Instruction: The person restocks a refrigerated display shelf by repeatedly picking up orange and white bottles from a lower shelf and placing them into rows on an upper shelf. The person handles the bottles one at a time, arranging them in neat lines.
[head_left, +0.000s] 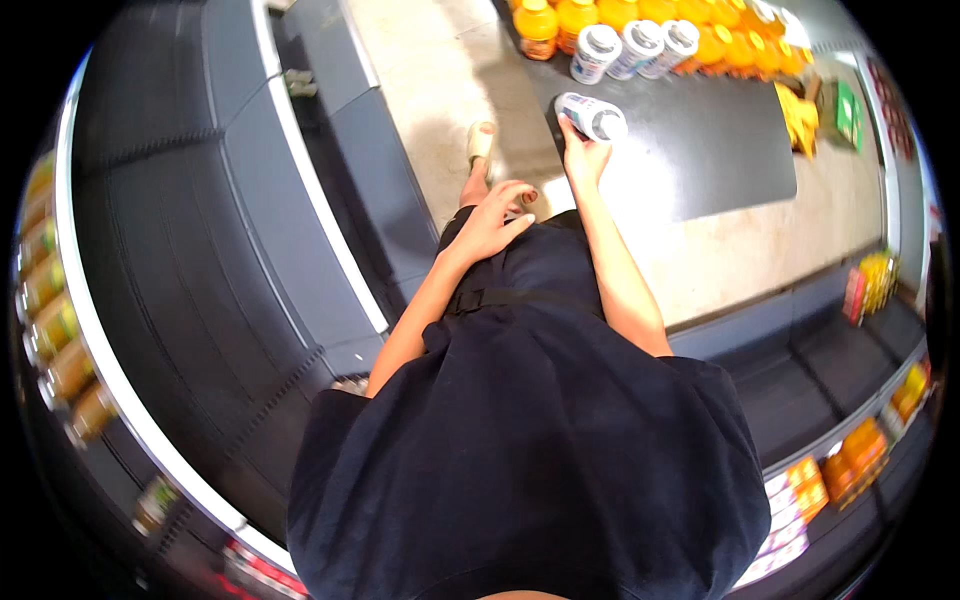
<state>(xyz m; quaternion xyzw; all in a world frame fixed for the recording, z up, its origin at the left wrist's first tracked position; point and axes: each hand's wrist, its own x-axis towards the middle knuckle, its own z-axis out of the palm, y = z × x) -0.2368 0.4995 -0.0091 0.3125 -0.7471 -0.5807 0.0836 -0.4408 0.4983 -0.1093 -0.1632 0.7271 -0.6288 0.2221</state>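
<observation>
A white bottle (592, 118) with a printed label is in my right hand (586, 159), tilted over on its side with its cap end toward the right. It is over the near left part of a dark grey tabletop (720, 150), which shows a bright glare. My left hand (499, 221) holds nothing; its thumb is apart from its curved fingers, in front of my dark clothing (525, 405). Beyond the held bottle, three similar white bottles (636, 51) stand in a row. Behind and beside them are several orange drink bottles (535, 28).
Dark shelving (172, 247) with white edges runs along my left, with several jars (56, 322) at its far side. More shelving (787, 375) at right carries orange packs (855, 461) and cartons (780, 517). A yellow bag (796, 120) and green box (844, 112) are past the table's right end.
</observation>
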